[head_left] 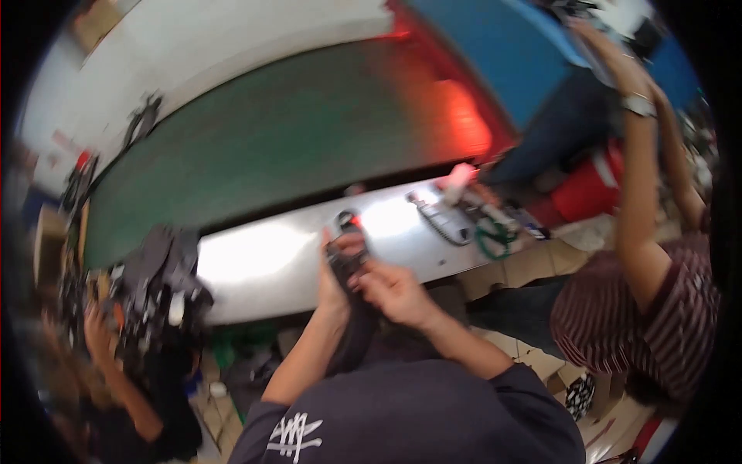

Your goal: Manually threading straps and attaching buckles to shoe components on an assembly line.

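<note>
In front of my body, above the near edge of the metal table (259, 259), I hold a dark elongated item (341, 261) whose exact kind is blurred. My left hand (334, 282) is closed around its left side, fingers curled over the front. On its right side, my right hand (393, 292) pinches the lower part between thumb and fingers. The item's upper end (349, 220) has a rounded dark shape and a small red spot. A dark length hangs below my hands toward my lap.
A green conveyor belt (255, 131) runs behind the table, beside a blue panel (495, 58). A coiled dark cord (439, 220) and green cord (495, 241) lie right. Dark pieces (162, 271) pile up left, near another person's hand (98, 332). A person in stripes (618, 309) reaches up at right.
</note>
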`<state>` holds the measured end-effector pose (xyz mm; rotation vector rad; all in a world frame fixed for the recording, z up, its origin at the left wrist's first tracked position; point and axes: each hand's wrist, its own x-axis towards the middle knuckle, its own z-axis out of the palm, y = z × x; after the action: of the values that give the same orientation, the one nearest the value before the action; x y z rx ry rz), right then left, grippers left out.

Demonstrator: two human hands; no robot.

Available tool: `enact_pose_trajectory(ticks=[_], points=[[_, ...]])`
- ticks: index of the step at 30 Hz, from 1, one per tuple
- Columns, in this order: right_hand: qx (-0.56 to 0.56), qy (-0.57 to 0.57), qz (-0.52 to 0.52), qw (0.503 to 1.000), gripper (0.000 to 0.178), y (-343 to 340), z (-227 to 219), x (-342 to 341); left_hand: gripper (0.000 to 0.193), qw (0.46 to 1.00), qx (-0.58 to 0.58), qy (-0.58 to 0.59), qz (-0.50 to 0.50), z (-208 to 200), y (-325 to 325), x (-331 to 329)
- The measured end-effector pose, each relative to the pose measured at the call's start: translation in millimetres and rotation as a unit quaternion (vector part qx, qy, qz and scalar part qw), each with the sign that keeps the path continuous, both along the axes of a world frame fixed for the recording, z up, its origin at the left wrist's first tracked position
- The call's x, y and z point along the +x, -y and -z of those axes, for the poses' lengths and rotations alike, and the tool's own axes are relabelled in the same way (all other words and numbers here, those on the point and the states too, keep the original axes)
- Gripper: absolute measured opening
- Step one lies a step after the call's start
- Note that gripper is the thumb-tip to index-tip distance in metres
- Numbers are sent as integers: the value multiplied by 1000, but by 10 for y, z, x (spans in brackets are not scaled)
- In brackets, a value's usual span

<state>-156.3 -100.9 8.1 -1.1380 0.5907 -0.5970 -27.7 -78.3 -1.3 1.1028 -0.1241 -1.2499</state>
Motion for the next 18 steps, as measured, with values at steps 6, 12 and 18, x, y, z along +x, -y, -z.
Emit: enact_pose_trajectory(ticks=[6,12,18], points=[[156,126,-76,977,32,311,-157,-118,63,955,-180,-230,47,152,-12,177],[-310,-14,-25,950,16,85,-187,-175,54,978,-175,-112,16,37,19,275],[-477,-110,-163,857,14,-66,-248,-177,56,960,-197,-198,6,335,116,408]])
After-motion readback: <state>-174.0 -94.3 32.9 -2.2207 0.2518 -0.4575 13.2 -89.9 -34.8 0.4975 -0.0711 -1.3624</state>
